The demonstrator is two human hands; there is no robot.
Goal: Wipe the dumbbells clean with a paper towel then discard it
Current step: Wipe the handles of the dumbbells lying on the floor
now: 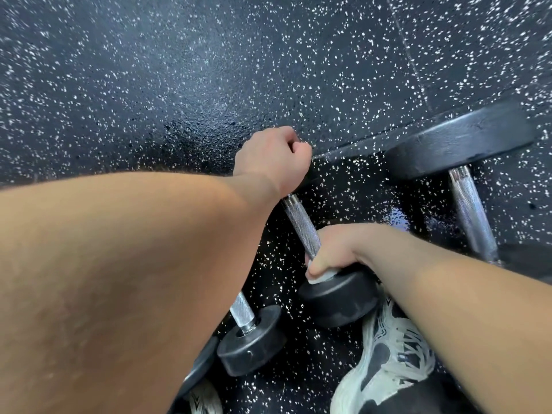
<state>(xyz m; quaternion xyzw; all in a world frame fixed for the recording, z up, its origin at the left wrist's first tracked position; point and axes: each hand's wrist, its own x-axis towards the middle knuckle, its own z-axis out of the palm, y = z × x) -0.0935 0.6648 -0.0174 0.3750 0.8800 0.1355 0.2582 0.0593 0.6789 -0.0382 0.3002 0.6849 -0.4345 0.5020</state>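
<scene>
Three black-headed dumbbells with knurled steel handles lie on the speckled rubber floor [149, 85]. The left hand [270, 156] curls over the far head of the middle dumbbell [301, 225]. The right hand [334, 252] presses a white paper towel [324, 276] onto its near head, at the handle's base. A white sneaker [391, 354] stands just beside that head.

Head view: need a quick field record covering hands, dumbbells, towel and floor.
left hand: curled over the far end of the middle dumbbell
right hand: holds the paper towel where the handle meets the near head
large dumbbell: on the floor to the right, no hand on it
small dumbbell: near left, handle partly hidden by the left forearm
floor: dark speckled rubber
shoe: white, beside the near head
</scene>
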